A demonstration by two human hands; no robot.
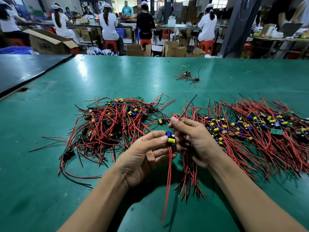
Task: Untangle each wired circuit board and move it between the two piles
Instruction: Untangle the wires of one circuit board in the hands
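1 head cam, wide-angle, faces fwd/down, close above left hand [143, 158], right hand [195, 139], green table [50, 131].

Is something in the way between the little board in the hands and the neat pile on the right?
Only the right hand, which grips a bunch of red wires beside the board pinched by the left hand. Past it, the right pile starts straight away; no other thing lies between.

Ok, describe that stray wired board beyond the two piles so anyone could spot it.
Start at the green table. Beyond the left pile and right pile, toward the far edge, lies the stray board. It alone sits apart, trailing few wires.
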